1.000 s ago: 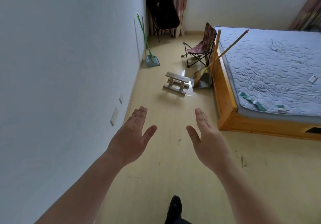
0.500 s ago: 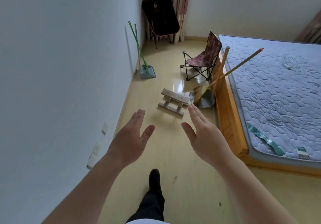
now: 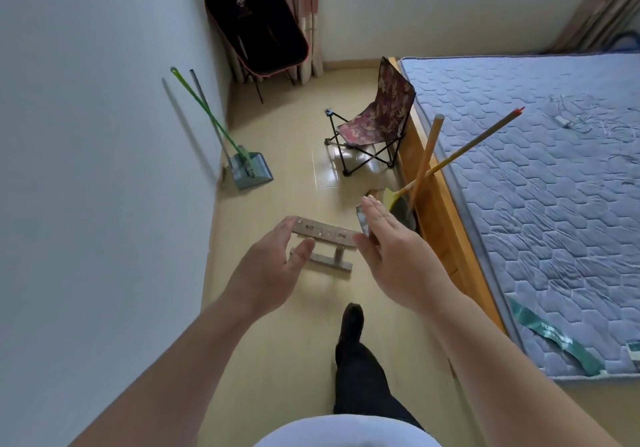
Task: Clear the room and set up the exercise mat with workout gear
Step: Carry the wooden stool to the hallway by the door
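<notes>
stool (image 3: pixel 323 232) judged stiff, light | to be taken by both ends of its top | left hand (image 3: pixel 266 270), right hand (image 3: pixel 394 256) held out, fingers straight, nothing gripped

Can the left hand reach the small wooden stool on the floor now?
Probably yes: the left hand is open, held out toward the stool, and nothing lies between them.

I list, right side: quilted mattress (image 3: pixel 536 221) on wooden bed frame (image 3: pixel 446 238), green strap (image 3: pixel 550 335) near; striped curtain (image 3: pixel 310 13) far.
</notes>
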`<state>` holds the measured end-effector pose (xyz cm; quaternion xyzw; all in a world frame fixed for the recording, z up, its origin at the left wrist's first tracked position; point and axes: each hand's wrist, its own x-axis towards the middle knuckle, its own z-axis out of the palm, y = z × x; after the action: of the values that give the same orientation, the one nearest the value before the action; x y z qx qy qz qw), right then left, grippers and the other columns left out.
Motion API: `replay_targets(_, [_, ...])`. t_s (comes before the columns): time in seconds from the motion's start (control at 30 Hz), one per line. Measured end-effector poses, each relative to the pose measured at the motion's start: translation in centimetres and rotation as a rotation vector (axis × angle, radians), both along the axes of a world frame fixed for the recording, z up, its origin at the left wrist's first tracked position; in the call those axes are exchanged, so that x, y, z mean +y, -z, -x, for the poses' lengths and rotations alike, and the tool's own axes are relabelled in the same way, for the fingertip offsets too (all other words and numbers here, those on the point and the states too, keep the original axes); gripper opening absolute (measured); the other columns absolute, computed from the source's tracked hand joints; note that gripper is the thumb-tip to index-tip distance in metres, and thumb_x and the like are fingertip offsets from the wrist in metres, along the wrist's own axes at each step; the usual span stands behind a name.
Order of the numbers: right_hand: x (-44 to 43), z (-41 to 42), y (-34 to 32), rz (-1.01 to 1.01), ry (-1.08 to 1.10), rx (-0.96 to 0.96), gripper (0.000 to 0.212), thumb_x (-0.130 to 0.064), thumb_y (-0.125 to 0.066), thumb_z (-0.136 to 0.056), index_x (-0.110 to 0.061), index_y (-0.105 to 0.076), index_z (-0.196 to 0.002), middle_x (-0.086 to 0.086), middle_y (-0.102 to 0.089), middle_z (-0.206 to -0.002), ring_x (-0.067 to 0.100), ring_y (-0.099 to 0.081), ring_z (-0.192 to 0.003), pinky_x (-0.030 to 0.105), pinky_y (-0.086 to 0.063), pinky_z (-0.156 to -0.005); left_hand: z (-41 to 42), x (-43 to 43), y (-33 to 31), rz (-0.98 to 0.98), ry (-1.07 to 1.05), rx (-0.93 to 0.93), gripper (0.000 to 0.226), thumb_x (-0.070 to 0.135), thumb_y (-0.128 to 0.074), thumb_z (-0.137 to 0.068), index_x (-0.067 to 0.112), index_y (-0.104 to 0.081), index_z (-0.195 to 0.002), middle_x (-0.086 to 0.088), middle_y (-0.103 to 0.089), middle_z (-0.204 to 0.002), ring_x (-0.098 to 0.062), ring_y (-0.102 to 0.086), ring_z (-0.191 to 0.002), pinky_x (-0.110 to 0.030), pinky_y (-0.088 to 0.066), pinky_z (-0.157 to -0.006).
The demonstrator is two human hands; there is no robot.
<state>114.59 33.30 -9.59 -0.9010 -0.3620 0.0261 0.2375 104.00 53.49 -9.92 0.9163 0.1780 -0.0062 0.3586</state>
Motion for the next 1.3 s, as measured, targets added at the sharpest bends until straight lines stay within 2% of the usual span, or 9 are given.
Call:
replay_targets(0.13, [3.9, -11.1, 4.1, -0.028, 0.058, 0.065, 0.067, -0.048, -0.031, -0.104, -0.013, -0.023, -0.16, 0.002, -0.029, -0.165, 0.011, -0.024, -0.152, 0.03, -0.031, -0.122, -10.1, 3.0, 3.9, 0.037, -0.002, 0.08, 0.066, 0.054, -0.041, -0.103, 0.022, -0.029, -0.16, 0.007, -0.034, -0.163, -0.009, -0.03, -0.15, -0.024, -0.025, -0.117])
replay_targets(0.27, [8.4, -23.0, 8.5, -0.016, 0.083, 0.198, 0.063, -0.043, -0.039, -0.107, -0.016, -0.02, -0.161, -0.002, -0.026, -0.166, 0.009, -0.022, -0.153, 0.027, -0.028, -0.121, -21.2, 6.5, 7.7, 0.083, -0.058, 0.214, 0.06, 0.051, -0.042, -0.105, 0.025, -0.032, -0.158, 0.009, -0.039, -0.16, -0.009, -0.037, -0.145, -0.019, -0.027, -0.108])
replay_targets(0.37, [11.3, -30.3, 10.6, 0.027, 0.083, 0.287, 0.062, -0.042, -0.04, -0.108, -0.018, -0.02, -0.161, -0.004, -0.026, -0.166, 0.009, -0.022, -0.153, 0.027, -0.025, -0.12, -29.1, 8.9, 10.0, 0.096, -0.093, 0.291, 0.06, 0.051, -0.041, -0.105, 0.023, -0.035, -0.158, 0.006, -0.042, -0.159, -0.013, -0.045, -0.14, -0.024, -0.032, -0.108])
replay_targets(0.47, [13.8, -36.6, 13.4, 0.096, 0.098, 0.377, 0.062, -0.041, -0.041, -0.107, -0.018, -0.021, -0.161, -0.002, -0.028, -0.166, 0.015, -0.028, -0.151, 0.033, -0.03, -0.121, -36.1, 10.8, 13.3, 0.15, -0.145, 0.38, 0.058, 0.051, -0.041, -0.105, 0.021, -0.04, -0.155, 0.002, -0.046, -0.156, -0.017, -0.045, -0.141, -0.032, -0.033, -0.115])
replay_targets(0.6, [16.1, -41.9, 19.9, 0.186, 0.145, 0.489, 0.062, -0.042, -0.042, -0.107, -0.016, -0.024, -0.16, 0.001, -0.032, -0.164, 0.019, -0.034, -0.149, 0.036, -0.033, -0.118, -42.3, 12.1, 20.8, 0.219, -0.184, 0.524, 0.056, 0.051, -0.04, -0.105, 0.02, -0.047, -0.151, 0.001, -0.053, -0.15, -0.02, -0.048, -0.138, -0.032, -0.036, -0.111])
replay_targets(0.83, [17.0, -44.5, 37.6, 0.305, 0.309, 0.797, 0.056, -0.039, -0.044, -0.107, -0.015, -0.034, -0.156, 0.007, -0.048, -0.154, 0.029, -0.046, -0.139, 0.041, -0.04, -0.11, -47.1, 13.5, 39.6, 0.216, -0.118, 0.84, 0.06, 0.052, -0.036, -0.105, 0.012, -0.049, -0.148, -0.007, -0.055, -0.149, -0.028, -0.05, -0.137, -0.041, -0.04, -0.113])
replay_targets(1.07, [15.8, -41.7, 55.4, 0.413, 0.556, 1.11, 0.06, -0.037, -0.044, -0.106, -0.013, -0.027, -0.158, 0.011, -0.046, -0.155, 0.033, -0.044, -0.141, 0.04, -0.039, -0.11, -47.5, 14.5, 54.4, 0.173, -0.101, 0.997, 0.062, 0.047, -0.037, -0.107, 0.008, -0.038, -0.155, -0.01, -0.045, -0.156, -0.031, -0.041, -0.144, -0.039, -0.034, -0.116])
replay_targets(1.2, [16.3, -40.8, 62.4, 0.408, 0.645, 1.158, 0.063, -0.036, -0.047, -0.105, -0.012, -0.024, -0.159, 0.011, -0.042, -0.157, 0.033, -0.042, -0.142, 0.042, -0.038, -0.112, -47.2, 14.3, 60.6, 0.153, -0.133, 1.025, 0.06, 0.046, -0.04, -0.106, 0.01, -0.039, -0.154, -0.01, -0.048, -0.153, -0.031, -0.045, -0.141, -0.037, -0.037, -0.111])
replay_targets(1.3, [16.7, -41.0, 66.0, 0.396, 0.68, 1.093, 0.066, -0.038, -0.052, -0.102, -0.015, -0.025, -0.157, 0.009, -0.035, -0.16, 0.03, -0.037, -0.145, 0.044, -0.037, -0.114, -47.2, 13.5, 63.4, 0.233, -0.256, 1.039, 0.055, 0.046, -0.043, -0.104, 0.01, -0.049, -0.146, -0.007, -0.058, -0.14, -0.031, -0.054, -0.126, -0.036, -0.042, -0.103])
